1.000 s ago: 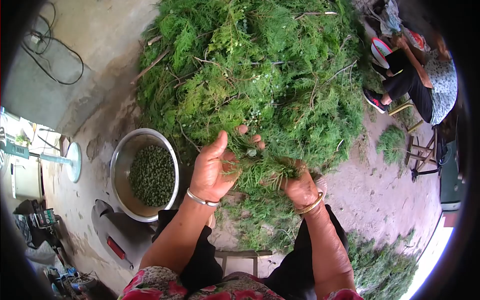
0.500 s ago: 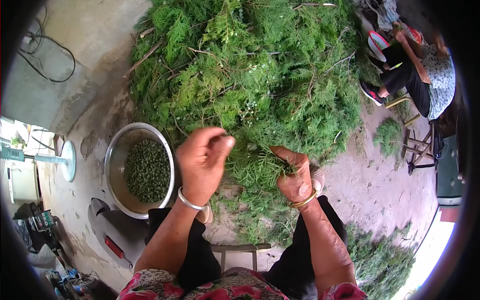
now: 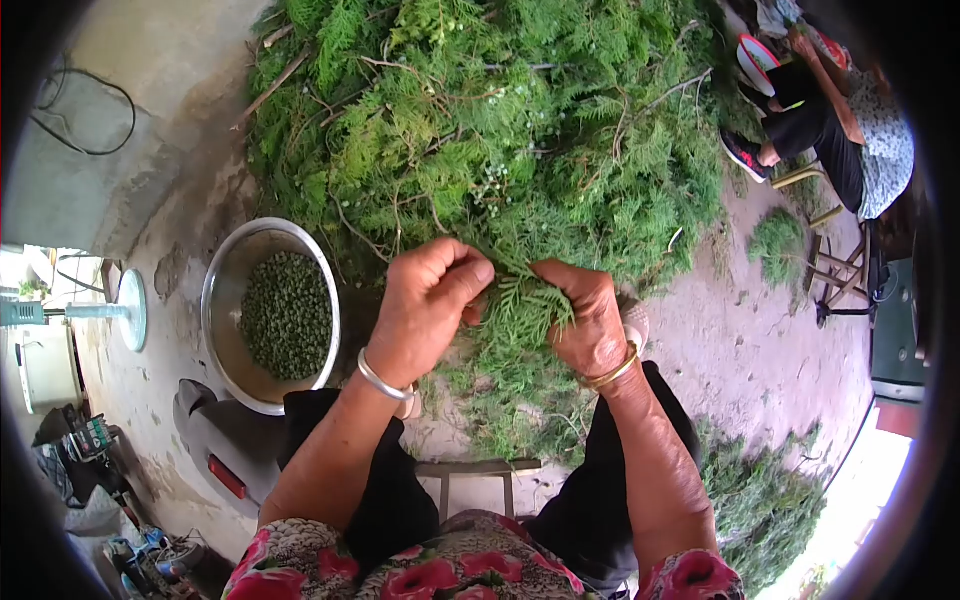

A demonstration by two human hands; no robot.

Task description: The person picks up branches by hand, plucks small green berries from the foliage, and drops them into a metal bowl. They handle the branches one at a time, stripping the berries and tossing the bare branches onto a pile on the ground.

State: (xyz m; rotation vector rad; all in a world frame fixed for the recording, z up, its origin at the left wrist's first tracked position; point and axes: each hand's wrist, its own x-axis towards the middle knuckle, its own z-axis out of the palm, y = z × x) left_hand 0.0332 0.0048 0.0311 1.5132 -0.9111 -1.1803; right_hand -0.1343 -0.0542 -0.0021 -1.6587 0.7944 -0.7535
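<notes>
A flat, feathery green conifer sprig (image 3: 535, 296) is gripped in my right hand (image 3: 590, 325), its leafy tips pointing left. My left hand (image 3: 428, 308) is closed in a pinch at the sprig's left edge; whatever lies between thumb and fingers is hidden. Just beyond both hands rises a big heap of cut conifer branches (image 3: 440, 150), with small pale green cones among the leaves. To the left of my left hand stands a metal basin (image 3: 208, 310), partly filled with small round green cones (image 3: 287, 315).
Loose green clippings (image 3: 510, 400) lie between my feet. A grey bag-like item (image 3: 215, 450) rests below the basin. A fan base (image 3: 132, 310) stands at left. Another person (image 3: 850, 130) sits at upper right near a folding stool (image 3: 845, 270). More cut greenery (image 3: 765, 500) lies lower right.
My left hand has moved right toward the sprig, and its fingers have closed into a pinch. My right hand keeps its hold. The view has shifted slightly.
</notes>
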